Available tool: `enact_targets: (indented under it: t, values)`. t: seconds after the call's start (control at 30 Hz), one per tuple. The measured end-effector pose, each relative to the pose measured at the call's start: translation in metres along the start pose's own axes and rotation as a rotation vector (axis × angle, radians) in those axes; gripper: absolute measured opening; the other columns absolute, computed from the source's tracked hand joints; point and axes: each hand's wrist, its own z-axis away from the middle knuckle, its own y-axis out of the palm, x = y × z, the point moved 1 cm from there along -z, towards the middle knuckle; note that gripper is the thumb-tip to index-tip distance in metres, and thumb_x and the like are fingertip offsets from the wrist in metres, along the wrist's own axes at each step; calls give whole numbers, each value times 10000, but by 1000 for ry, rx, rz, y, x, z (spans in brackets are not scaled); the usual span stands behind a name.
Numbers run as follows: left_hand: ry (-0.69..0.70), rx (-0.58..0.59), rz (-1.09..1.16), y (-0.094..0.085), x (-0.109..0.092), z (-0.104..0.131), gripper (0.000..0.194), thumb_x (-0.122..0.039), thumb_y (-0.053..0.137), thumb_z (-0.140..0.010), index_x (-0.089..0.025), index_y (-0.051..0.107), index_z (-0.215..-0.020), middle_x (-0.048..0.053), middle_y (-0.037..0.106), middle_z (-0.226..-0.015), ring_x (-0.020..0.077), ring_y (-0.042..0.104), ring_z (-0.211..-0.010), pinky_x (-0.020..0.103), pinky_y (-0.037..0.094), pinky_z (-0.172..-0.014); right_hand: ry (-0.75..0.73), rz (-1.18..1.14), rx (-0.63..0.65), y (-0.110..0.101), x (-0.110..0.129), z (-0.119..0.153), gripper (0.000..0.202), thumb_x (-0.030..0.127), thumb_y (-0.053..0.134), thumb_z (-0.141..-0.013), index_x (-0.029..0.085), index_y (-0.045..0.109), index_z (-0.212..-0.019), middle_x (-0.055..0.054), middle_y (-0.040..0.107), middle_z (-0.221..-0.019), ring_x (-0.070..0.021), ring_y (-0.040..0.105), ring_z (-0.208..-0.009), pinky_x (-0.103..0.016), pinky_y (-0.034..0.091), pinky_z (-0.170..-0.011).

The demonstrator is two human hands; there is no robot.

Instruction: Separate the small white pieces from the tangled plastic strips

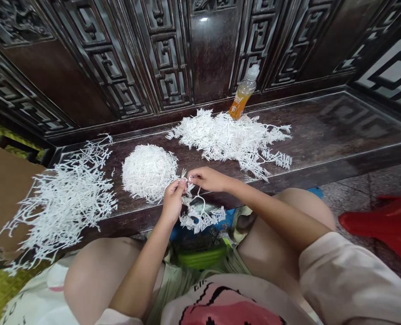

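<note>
"One view, head. Holding state?"

"Left hand (174,199) and right hand (207,178) each pinch the white strand (207,218), dangling at the bench (322,131) edge; exact contact unclear."

"Obscured?"

"Bottle (240,100) base, behind right pile (217,135). Box (7,194) cropped at left."

A branching white strand (203,221), dangling
Its bristly bunch hangs below the hands (173,194) from a thin, curved stem, before the counter's (322,131) edge.
</note>
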Motion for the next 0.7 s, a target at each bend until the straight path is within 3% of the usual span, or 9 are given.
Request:
enact_targets:
  t: [0.27, 0.33, 0.47, 0.57, 0.7]
  values:
    - [166, -117, -68, 7, -10, 7, 359, -437, 482, -730, -174, 423, -493, -23, 357, -521, 105, 343, -538, 233, 284, -561, -55, 196, -110, 2, 4, -4, 185, 165, 392, -764, 179, 514, -626, -8, 509, -635, -114, 449, -636, -240, 304, -615]
    - [232, -128, -101, 5, -20, 17, 360, -415, 492, -731, -174, 417, -473, -14, 358, -520, 113, 338, -547, 243, 286, -575, 45, 232, -187, -7, -5, -5, 174, 137, 398, -744, 179, 519, -627, -21, 523, -649, -122, 460, -637, -249, 313, -622]
    - [374, -95, -172, -12, -42, 34, 328, -355, 527, -718, -175, 428, -463, -1, 383, -529, 126, 362, -581, 257, 306, -621, 426, 349, -367, -43, -35, 0, 160, 175, 426, -731, 158, 545, -625, -47, 524, -615, -141, 461, -596, -274, 319, -606]
    - [257, -125, -163, -25, -39, 22, 314, -360, 505, -732, -172, 448, -488, -10, 392, -527, 110, 369, -551, 245, 317, -599, 299, 285, -275, -56, -37, -1, 216, 285, 411, -762, 156, 569, -691, -48, 563, -707, -148, 488, -656, -268, 335, -620]
    - [-57, -162, 134, -28, -12, -12, 267, -395, 520, -696, -157, 507, -577, -8, 491, -585, 95, 461, -573, 239, 369, -636, 160, 132, -61, -36, -17, -5, 241, 321, 411, -763, 156, 580, -712, -38, 584, -745, -138, 502, -681, -253, 345, -628]
